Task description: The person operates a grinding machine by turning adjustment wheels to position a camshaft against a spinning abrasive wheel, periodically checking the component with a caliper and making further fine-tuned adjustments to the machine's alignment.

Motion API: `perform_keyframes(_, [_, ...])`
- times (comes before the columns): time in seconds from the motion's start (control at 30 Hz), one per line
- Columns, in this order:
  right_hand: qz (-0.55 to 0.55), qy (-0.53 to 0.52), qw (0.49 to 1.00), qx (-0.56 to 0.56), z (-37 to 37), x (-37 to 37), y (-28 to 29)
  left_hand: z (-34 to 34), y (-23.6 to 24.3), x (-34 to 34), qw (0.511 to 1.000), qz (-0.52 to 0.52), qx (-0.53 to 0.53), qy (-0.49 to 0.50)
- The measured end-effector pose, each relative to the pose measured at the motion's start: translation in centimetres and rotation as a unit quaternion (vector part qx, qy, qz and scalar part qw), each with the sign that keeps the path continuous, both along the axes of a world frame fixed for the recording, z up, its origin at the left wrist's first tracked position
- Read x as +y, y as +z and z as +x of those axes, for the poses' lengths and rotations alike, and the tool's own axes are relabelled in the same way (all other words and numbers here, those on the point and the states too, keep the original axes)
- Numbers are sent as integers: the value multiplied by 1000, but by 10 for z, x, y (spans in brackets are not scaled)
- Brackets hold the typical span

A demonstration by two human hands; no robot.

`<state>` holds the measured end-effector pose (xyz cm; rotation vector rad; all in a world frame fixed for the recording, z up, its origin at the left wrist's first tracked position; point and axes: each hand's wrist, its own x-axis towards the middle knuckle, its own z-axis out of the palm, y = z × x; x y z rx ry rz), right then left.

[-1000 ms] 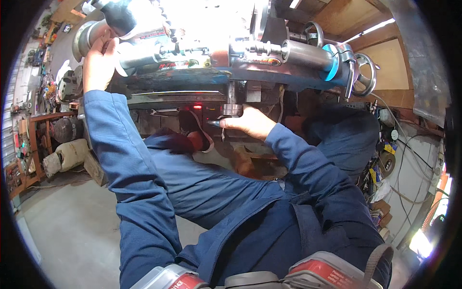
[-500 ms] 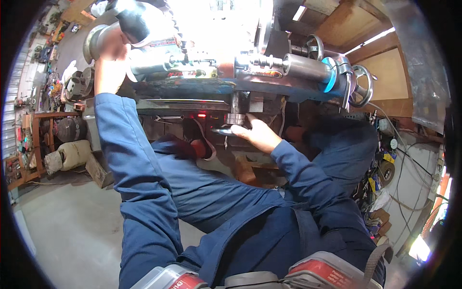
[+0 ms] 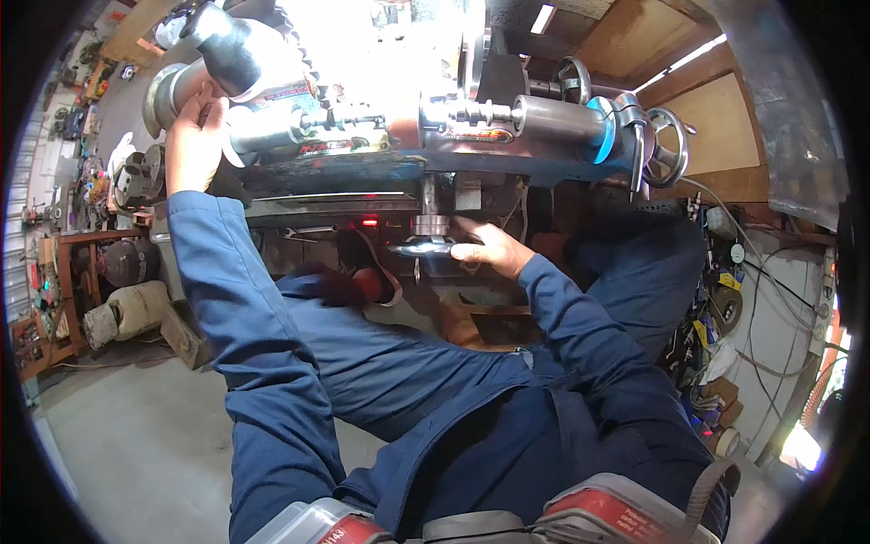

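A long metal machine resembling a lathe stretches across the upper part of the head view. My left hand is raised at its left end, beside a grey metal cylinder with a wide flange. The fingers are bent together there; what they pinch, if anything, is hidden. At the machine's front, my right hand grips the rim of a shiny handwheel, seen nearly edge-on below a short metal shaft. Above my left hand hangs a dark, rounded lamp-like housing.
Another spoked handwheel sits at the machine's right end, beside a blue ring. A wrench lies beneath the front edge. Tools and hoses crowd the right wall; a pale jug stands at left. Glare hides the upper middle.
The view has shifted a little, so the machine appears farther left. My right hand has shifted along the handwheel's rim. My left fingers, blurred before, now show bent together.
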<state>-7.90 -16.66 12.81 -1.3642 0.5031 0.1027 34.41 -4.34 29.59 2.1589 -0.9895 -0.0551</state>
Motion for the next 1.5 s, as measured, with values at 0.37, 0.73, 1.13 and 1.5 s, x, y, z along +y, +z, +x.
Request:
perform_keyframes(0.37, [180,0,983,-40,26,8,-22,4,-1,0,1000,17,-14,3])
perform_keyframes(0.73, [72,-38,996,46,36,19,18,3,-1,0,1000,9,3,-13])
perform_keyframes(1.13, [-59,-83,988,113,44,29,41,7,-4,-1,1000,-8,-20,-5])
perform_keyframes(1.5, [-94,-60,985,130,47,29,42,6,-4,-1,999,-26,-19,-13])
